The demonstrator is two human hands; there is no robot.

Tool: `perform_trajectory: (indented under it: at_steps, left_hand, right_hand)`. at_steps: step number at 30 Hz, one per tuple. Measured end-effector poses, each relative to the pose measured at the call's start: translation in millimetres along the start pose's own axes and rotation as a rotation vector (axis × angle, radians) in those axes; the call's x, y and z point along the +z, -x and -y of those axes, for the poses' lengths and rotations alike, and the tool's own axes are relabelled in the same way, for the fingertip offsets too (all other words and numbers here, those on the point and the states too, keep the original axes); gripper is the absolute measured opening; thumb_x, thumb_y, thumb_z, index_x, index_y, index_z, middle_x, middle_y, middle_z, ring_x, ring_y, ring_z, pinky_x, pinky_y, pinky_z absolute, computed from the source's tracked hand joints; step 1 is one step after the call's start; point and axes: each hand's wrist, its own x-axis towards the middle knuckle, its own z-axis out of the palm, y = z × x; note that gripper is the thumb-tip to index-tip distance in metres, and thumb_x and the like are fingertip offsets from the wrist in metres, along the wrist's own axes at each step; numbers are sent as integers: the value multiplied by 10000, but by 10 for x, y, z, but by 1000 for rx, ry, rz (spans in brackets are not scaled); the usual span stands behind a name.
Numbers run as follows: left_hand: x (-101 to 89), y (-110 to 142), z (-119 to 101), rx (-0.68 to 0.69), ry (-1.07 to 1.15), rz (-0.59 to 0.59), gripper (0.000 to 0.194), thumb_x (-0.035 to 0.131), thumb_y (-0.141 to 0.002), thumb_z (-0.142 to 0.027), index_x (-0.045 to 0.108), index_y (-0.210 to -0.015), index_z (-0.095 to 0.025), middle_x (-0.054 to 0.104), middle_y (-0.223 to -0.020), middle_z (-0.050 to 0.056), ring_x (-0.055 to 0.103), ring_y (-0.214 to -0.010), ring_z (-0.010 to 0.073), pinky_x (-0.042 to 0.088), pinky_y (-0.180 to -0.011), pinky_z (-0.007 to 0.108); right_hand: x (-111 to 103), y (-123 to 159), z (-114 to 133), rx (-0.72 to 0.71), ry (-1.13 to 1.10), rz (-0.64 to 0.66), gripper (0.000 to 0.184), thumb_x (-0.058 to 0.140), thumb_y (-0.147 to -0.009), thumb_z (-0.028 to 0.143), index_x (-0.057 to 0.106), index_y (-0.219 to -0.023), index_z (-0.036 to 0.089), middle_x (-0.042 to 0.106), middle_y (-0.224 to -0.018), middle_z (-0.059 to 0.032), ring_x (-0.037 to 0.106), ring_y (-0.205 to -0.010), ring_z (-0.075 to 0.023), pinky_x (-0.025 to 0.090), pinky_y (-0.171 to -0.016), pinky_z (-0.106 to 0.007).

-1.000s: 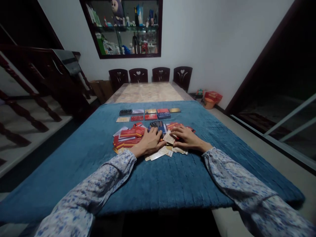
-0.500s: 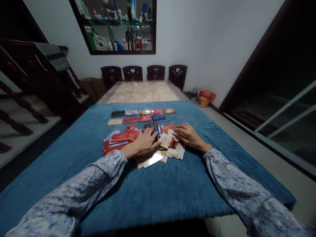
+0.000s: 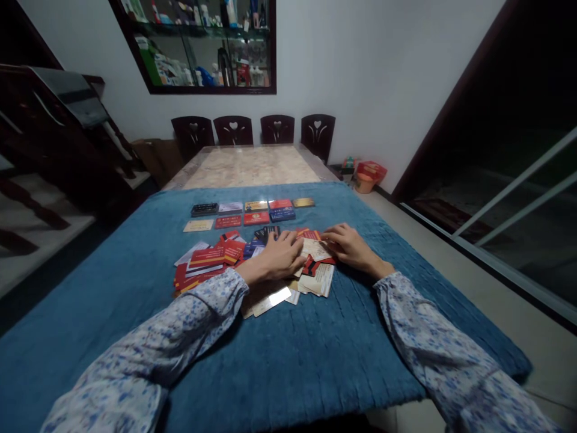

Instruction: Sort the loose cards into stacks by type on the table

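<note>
A loose heap of cards in red, cream, blue and black lies on the blue cloth in front of me. My left hand (image 3: 278, 255) rests palm down over the middle of it, fingers apart, reaching toward a cream card (image 3: 313, 248). From the other side, my right hand (image 3: 350, 248) bends its fingers and thumb round that card's right end. Red cards (image 3: 205, 257) spread out left of my left wrist. Below the hands lie a shiny pale card (image 3: 273, 300) and several cream cards (image 3: 322, 279). What lies under my left palm is hidden.
Behind the heap, small neat stacks stand in two rows, among them a black stack (image 3: 204, 209), a blue stack (image 3: 282, 214) and a gold card (image 3: 303, 202). The blue cloth (image 3: 288, 355) covers the near table. Chairs (image 3: 277, 129) line the far end.
My left hand has slid right, closer to my right hand, and now reaches the cream cards. The cream card between the hands lies flatter. The view has shifted slightly.
</note>
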Motion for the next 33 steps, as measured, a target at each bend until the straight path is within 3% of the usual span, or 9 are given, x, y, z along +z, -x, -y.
perform_trajectory:
  at_steps: [7,14,21,27,33]
  left_hand:
    - [9,-217,-89,81,34,-41,395,447,-1042,-435,608,-1301,-184,490,-1544,202,438,-1403,385,390,-1084,658]
    - [96,-227,-93,169,70,-66,360,520,-1030,-455,640,-1243,-190,575,-1420,183,453,-1385,386,406,-1078,632]
    - [150,-248,-110,184,63,-44,344,567,-1018,-422,669,-1225,-167,609,-1357,172,480,-1353,384,407,-1068,632]
    - [74,-263,-142,176,81,-44,311,619,-990,-438,738,-1017,-152,640,-1229,158,517,-1297,368,433,-1035,574]
    - [46,-251,-143,142,114,-46,285,665,-963,-417,746,-948,-144,646,-1183,151,558,-1251,348,437,-1023,536]
  right_hand:
    - [-226,24,-27,12,16,121,306,573,-982,295,729,-1233,217,713,-1248,-144,561,-1101,-306,483,-933,-478]
    - [-302,21,40,21,-38,270,346,670,-931,372,740,-1249,258,700,-1283,-128,546,-1155,-325,489,-975,-502]
    - [-303,18,61,37,-55,315,387,680,-934,416,742,-1284,263,691,-1314,-135,541,-1169,-332,487,-983,-516]
    - [-312,-1,107,48,-76,331,405,709,-920,440,742,-1274,247,689,-1290,-144,547,-1153,-328,479,-997,-508]
    - [-283,-6,111,16,-97,317,399,676,-950,486,743,-1261,245,692,-1272,-144,562,-1106,-311,487,-977,-489]
